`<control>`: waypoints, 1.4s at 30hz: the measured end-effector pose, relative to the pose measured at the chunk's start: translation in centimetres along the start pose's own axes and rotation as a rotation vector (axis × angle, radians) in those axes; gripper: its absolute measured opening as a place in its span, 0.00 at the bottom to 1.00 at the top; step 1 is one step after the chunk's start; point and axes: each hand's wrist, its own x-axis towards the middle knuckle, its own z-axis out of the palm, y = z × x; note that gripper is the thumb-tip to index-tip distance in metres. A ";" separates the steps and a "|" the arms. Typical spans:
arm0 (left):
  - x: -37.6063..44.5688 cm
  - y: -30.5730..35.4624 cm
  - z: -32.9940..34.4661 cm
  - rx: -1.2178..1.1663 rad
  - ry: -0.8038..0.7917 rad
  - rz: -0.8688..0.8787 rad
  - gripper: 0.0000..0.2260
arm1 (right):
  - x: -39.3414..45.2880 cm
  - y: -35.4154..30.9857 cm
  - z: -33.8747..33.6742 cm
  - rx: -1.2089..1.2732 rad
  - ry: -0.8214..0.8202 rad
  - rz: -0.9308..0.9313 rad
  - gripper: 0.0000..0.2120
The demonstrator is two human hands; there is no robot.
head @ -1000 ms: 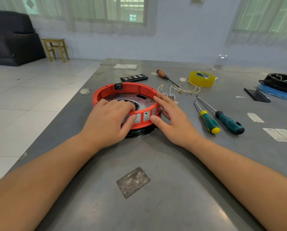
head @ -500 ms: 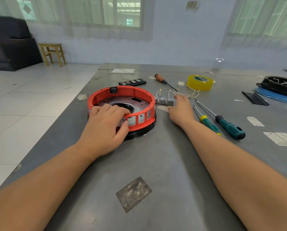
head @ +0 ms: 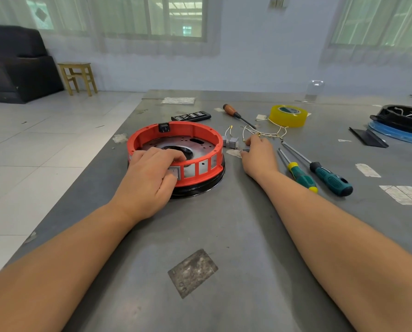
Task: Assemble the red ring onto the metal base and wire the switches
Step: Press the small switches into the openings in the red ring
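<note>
- Left hand grips the near rim of the red ring, seated on the metal base on the worktop.
- Right hand pinches a small piece beside the grey switches; what it is cannot be told.

Matt red plastic ring, shiny metal base, dull scuffed grey tabletop.
</note>
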 end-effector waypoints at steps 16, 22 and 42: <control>-0.3 1.7 0.1 -0.066 0.117 0.018 0.18 | -11.9 -1.7 -5.4 0.471 0.060 -0.562 0.20; -0.2 2.2 0.4 -0.020 0.129 0.124 0.17 | -12.6 -3.1 -5.3 0.393 0.094 -0.830 0.16; 0.1 1.5 0.7 0.124 0.241 0.305 0.19 | -12.9 -3.3 -4.8 0.747 -0.120 -0.582 0.08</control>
